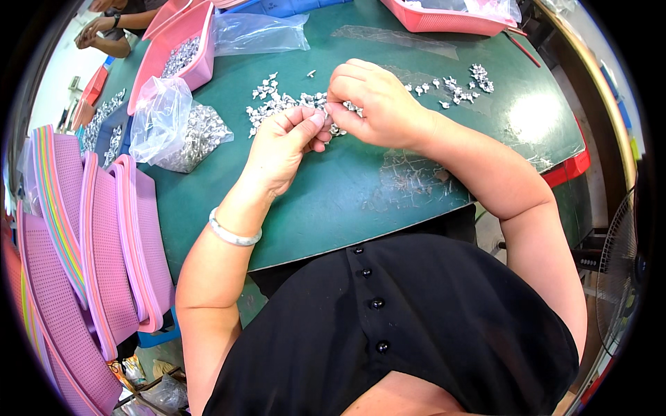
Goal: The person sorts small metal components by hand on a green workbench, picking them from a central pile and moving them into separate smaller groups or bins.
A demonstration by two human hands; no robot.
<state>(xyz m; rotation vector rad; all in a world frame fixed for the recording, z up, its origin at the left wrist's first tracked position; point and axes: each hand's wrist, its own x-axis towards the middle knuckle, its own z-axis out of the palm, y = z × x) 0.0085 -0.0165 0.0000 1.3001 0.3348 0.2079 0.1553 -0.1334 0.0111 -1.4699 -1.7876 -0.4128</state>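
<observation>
My left hand (288,142) and my right hand (374,100) meet over the table, fingertips almost touching. Between the left thumb and forefinger a small silver metal part (326,113) is pinched, mostly covered by the fingers. The right thumb and forefinger are closed at the same spot, and what they grip is hidden. Behind and beneath the hands spreads a pile of small silver metal parts (272,104). A smaller scatter of such parts (454,90) lies to the right of my right hand.
On the left stand a clear bag of metal parts (201,139), a pink basket (201,62) holding more, and stacked pink-purple baskets (104,256). Another pink basket (451,19) sits at the far edge of the green table (312,208). Another person's hands (90,31) show far left.
</observation>
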